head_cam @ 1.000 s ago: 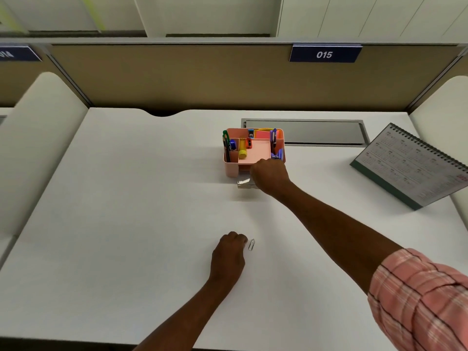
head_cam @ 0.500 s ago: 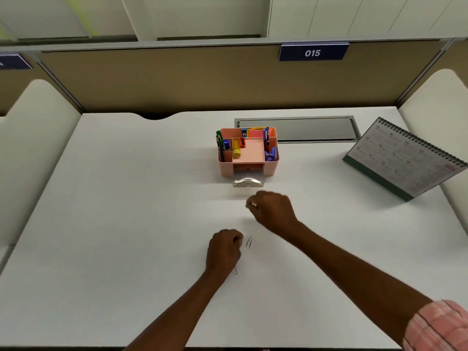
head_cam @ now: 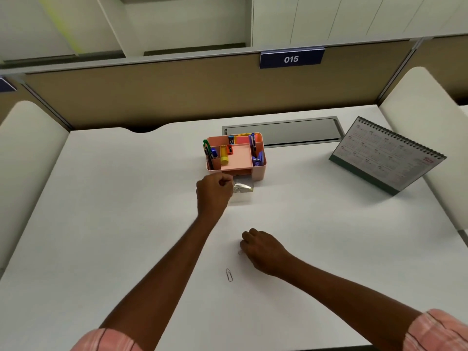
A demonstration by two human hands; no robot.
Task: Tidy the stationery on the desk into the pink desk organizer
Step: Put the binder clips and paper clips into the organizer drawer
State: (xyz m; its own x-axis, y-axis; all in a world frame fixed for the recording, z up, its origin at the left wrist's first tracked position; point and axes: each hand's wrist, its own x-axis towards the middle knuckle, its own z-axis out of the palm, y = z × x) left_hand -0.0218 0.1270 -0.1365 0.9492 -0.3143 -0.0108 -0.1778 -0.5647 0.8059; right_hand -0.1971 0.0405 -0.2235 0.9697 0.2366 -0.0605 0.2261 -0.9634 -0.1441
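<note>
The white worktop (head_cam: 114,224) carries the pink organizer (head_cam: 258,172) toward its back, already well stocked, with its small clear drawer (head_cam: 243,187) pulled out in front. The left grip (head_cam: 214,192) hovers at the drawer's left edge with fingertips pinched together; whether they hold a clip I cannot tell. Well in front of the organizer, the right grip (head_cam: 263,249) curls down onto the worktop over something small and pale, its grasp unclear. One paper clip (head_cam: 229,274) lies loose, farther from the organizer. The drop probably goes best made low, right over the open drawer, so a light clip falls in rather than skipping off.
</note>
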